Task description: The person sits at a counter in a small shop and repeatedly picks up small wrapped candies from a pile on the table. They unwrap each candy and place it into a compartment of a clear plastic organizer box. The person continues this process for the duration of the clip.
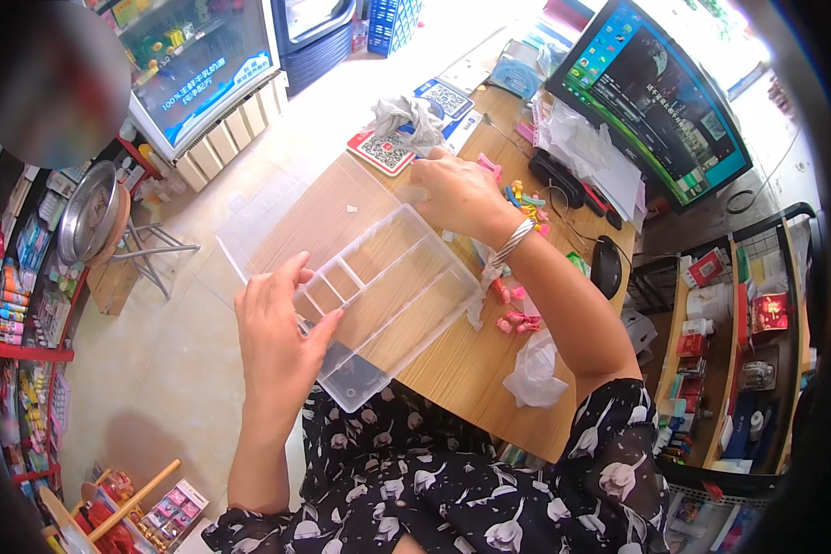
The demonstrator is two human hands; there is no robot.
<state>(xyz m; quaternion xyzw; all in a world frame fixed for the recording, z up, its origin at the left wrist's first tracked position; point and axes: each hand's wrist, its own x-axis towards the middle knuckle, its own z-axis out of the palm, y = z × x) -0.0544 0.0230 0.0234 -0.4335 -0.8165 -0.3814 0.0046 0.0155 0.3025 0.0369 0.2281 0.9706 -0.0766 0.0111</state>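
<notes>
My left hand grips the left side of a clear plastic compartment box, thumb over its rim and fingers around the outside. The box tilts over the table's edge, above my lap. Its transparent lid hangs open on the far side, with a small white scrap showing on it. Short dividers split the row near my left thumb; longer walls run along the rest. At the box's far right corner is my right hand, fingers bent downward. Something translucent shows by its fingertips, too blurred to name.
Crumpled white tissue lies over printed code cards beyond my right hand. Colourful small clips, pink pieces, a computer mouse and a crumpled white bag lie on the wooden table. A monitor stands behind.
</notes>
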